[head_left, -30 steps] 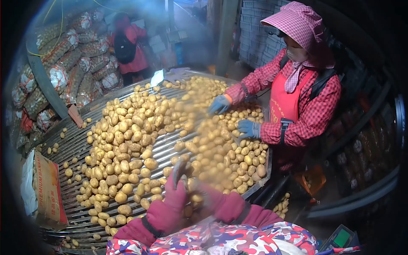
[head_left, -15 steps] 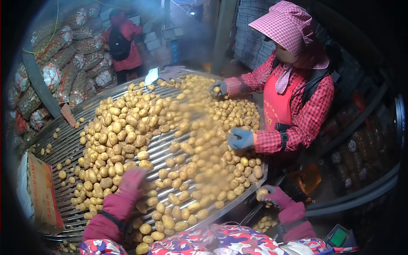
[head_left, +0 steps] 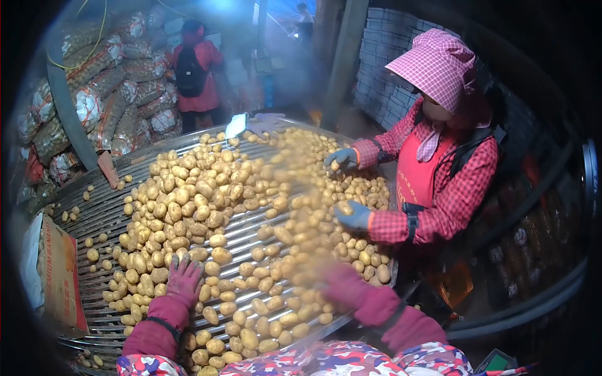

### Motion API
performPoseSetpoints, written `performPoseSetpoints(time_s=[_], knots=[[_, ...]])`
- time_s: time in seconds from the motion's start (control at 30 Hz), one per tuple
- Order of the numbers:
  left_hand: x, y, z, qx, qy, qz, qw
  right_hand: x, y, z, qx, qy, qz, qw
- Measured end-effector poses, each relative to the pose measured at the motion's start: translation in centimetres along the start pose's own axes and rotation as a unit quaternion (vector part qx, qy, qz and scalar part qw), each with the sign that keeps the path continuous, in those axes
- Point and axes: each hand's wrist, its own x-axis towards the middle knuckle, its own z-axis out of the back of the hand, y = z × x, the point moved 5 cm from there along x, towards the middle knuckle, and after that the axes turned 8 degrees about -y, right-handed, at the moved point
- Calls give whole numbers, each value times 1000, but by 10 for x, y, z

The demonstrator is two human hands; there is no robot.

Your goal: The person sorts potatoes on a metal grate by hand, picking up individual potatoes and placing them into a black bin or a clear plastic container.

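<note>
A heap of small yellow potatoes [head_left: 188,200] lies on a slatted metal roller table [head_left: 103,216]. My left hand [head_left: 184,280], in a dark red glove, rests with fingers spread on potatoes near the front edge and holds nothing. My right hand [head_left: 342,283], also gloved, reaches in among blurred, moving potatoes [head_left: 301,250] at the front right; its fingers are blurred and I cannot tell what they hold.
Across the table a person in a red checked shirt, red apron and pink bonnet sorts with blue-gloved hands [head_left: 353,216]. Another person in red [head_left: 197,75] stands at the back. Net sacks of potatoes [head_left: 106,88] are stacked at left. A cardboard box [head_left: 59,269] leans at the near left.
My right hand has come back from beyond the table's right edge onto the potatoes. My left hand has stayed on the pile, moving slightly toward me. The other person's hands have shifted a little.
</note>
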Motion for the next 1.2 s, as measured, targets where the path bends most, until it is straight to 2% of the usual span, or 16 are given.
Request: performPoseSetpoints(time_s=[0.07, 0.1, 0.2, 0.3, 0.4, 0.47, 0.57, 0.67, 0.7, 0.83, 0.93, 0.97, 1.07, 1.1, 1.2], knots=[[-4, 4, -8, 23, 11, -7, 1000, 26, 32, -28, 35, -73, 170, 982], [-4, 4, -6, 22, 18, -7, 1000, 42, 55, -27, 49, 79, 89, 992], [-6, 5, -9, 33, -1, -16, 999, 63, 86, -63, -85, 57, 248, 963], [-2, 2, -3, 58, 18, -22, 998, 84, 98, -42, -62, 216, 120, 967], [0, 0, 0, 57, 10, -22, 998, 81, 38, -58, 142, 138, 80, 977], [0, 1, 0, 58, 14, -19, 998, 84, 14, -34, 43, 174, 19, 984], [2, -1, 3, 39, 18, -14, 999, 71, -47, -53, -85, 70, 13, 994], [2, 1, 5, 18, 19, -4, 1000, 53, -31, -10, -135, 34, -64, 988], [-1, 2, 5, 13, 21, -1, 1000, 41, -46, -25, -163, 89, -69, 980], [-4, 4, -2, -13, 14, 10, 1000, -10, -7, -29, -151, 19, -90, 984], [-9, 9, -11, -35, 15, 12, 999, -33, -3, -62, -120, 5, -179, 977], [-9, 9, -9, -29, 8, 4, 1000, -38, 0, -71, -150, 53, -216, 963], [-7, 7, -5, -27, 9, 0, 1000, -57, 43, -64, -187, 81, -185, 961], [-7, 7, -4, -35, 2, 1, 999, -64, 49, -63, -169, 35, -192, 966], [-9, 8, -6, -64, -12, 4, 998, -65, 53, -59, -124, 24, -209, 970]])
